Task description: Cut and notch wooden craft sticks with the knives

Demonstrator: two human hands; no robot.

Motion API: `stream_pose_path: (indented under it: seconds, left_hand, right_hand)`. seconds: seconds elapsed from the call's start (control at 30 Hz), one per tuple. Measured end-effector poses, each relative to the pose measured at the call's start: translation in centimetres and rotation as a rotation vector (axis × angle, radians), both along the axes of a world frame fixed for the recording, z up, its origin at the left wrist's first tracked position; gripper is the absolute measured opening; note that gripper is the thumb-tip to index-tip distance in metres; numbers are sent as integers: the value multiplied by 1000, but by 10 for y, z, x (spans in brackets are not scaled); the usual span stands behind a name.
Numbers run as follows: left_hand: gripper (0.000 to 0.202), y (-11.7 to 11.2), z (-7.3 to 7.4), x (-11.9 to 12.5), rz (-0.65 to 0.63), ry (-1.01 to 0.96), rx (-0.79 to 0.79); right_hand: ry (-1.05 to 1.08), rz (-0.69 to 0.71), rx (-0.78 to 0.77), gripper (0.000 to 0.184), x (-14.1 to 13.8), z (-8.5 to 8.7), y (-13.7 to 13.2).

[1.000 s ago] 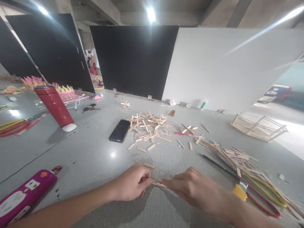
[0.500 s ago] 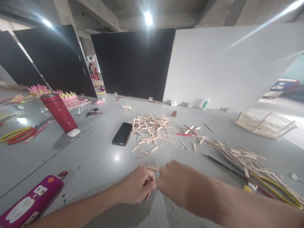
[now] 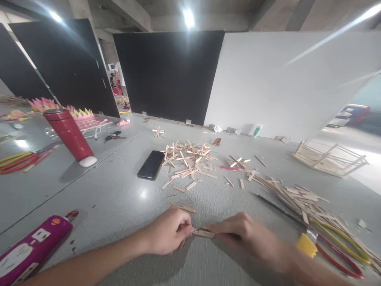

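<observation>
My left hand (image 3: 170, 232) and my right hand (image 3: 242, 234) rest low on the grey table (image 3: 113, 198), fingertips facing each other. Between them lies a short wooden stick piece (image 3: 203, 232). Both hands pinch it, the left at its left end, the right at its right end. Another loose stick (image 3: 186, 207) lies just beyond my left hand. A heap of glued stick crosses (image 3: 187, 157) sits further back at the middle.
A black phone (image 3: 151, 164) lies left of the crosses. A red flask (image 3: 69, 134) stands at the left, a magenta power strip (image 3: 29, 250) at the near left. Long sticks (image 3: 297, 196), a dark pencil (image 3: 275, 208) and a yellow-and-red tool (image 3: 333, 248) lie right. A stick frame (image 3: 327, 157) sits far right.
My right hand, which had swung in close over the left hand half a second ago, has drawn back to the right, and the stick piece shows between the fingertips again.
</observation>
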State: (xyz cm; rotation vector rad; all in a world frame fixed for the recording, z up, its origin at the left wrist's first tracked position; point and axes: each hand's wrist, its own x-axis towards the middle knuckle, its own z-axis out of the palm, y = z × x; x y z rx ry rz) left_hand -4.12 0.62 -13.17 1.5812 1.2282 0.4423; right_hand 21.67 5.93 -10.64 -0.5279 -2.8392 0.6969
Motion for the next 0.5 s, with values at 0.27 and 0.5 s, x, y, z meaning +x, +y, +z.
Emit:
stream_pose_path:
  seconds: [0.27,0.5]
  left_hand:
    - [29,0,2,-1,-4,19,-4]
    - [29,0,9,2,-9,12,10]
  right_hand:
    - [-188,81,394,61,3,8,-13]
    - [-403,219,588,25,-48,46,-18]
